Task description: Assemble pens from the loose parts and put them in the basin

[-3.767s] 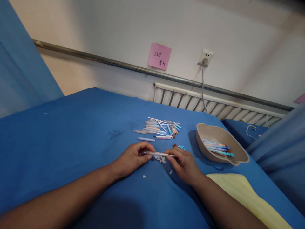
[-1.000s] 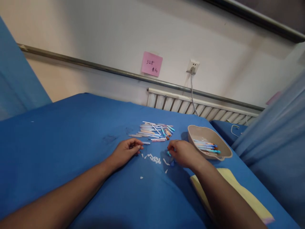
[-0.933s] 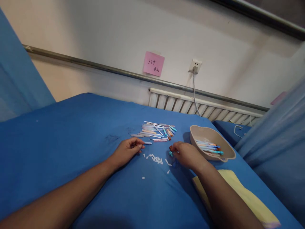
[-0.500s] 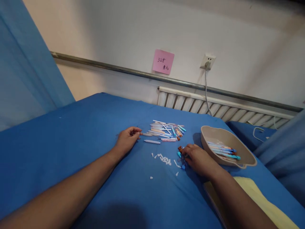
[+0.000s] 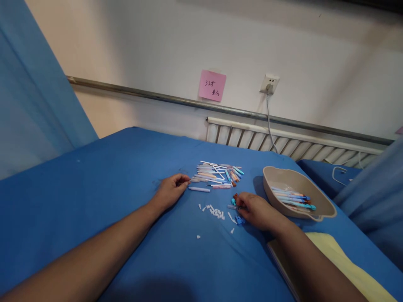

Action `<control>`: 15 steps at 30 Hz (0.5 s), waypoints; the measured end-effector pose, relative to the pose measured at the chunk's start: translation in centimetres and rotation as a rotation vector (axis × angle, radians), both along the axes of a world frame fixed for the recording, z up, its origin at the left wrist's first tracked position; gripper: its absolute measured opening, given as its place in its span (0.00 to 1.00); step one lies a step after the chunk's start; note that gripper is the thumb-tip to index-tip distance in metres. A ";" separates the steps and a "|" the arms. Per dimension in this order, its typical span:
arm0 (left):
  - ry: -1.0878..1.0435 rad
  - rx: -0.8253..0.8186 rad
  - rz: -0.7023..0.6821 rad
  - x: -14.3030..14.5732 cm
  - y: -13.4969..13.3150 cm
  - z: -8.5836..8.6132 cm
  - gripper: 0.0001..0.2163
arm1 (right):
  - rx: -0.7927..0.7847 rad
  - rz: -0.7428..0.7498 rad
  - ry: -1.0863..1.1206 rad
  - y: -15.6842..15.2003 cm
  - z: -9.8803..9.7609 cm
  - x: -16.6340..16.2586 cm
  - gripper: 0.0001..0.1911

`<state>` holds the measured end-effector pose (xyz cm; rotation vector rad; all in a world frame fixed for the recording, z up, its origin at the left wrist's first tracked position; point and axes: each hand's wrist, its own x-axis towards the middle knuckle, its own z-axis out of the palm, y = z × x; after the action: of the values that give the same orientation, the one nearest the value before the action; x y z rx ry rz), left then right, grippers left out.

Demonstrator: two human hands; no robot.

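My left hand (image 5: 172, 191) rests on the blue cloth with thumb and fingers pinched together. Its fingertips meet the left end of a pile of pen parts (image 5: 208, 174), pale barrels and thin white refills; what they grip is hidden. Just below the pile lies a lilac pen barrel (image 5: 199, 189). My right hand (image 5: 254, 209) is closed over small coloured pen pieces, and I cannot make out what is in its fingers. Beside them show a brown piece (image 5: 235, 196), a turquoise piece (image 5: 233, 201), a clear piece (image 5: 231, 206) and blue pieces (image 5: 239, 220).
Small white pen pieces (image 5: 216, 212) lie between my hands, a few scattered nearer me. A beige basin (image 5: 323, 201) holding several pens (image 5: 291, 197) stands at the right. A yellow cloth (image 5: 333, 253) lies by my right forearm. A radiator (image 5: 244, 137) runs along the wall.
My right hand's fingers have drawn together over the small pieces, leaving the blue ones more exposed. My left hand has shifted slightly toward the barrels. The view has tilted a little.
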<state>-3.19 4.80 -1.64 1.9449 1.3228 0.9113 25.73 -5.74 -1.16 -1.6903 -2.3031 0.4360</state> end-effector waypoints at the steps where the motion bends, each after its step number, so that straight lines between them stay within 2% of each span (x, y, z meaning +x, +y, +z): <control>1: 0.006 0.000 -0.005 0.0 0.0 0.0 0.14 | 0.000 -0.006 0.013 0.1 0.0 0.0 0.05; 11: 0.135 0.076 -0.041 1.1 -0.9 0.5 0.12 | -0.006 -0.025 0.128 0.5 -0.2 0.1 0.09; 15: 0.199 0.144 -0.101 1.3 -0.9 0.5 0.12 | 0.034 -0.025 0.141 0.6 -0.5 -0.1 0.09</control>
<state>-1.88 3.85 -1.09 2.2413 1.2846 0.7991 25.64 -5.16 -1.63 -1.6165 -2.1744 0.4917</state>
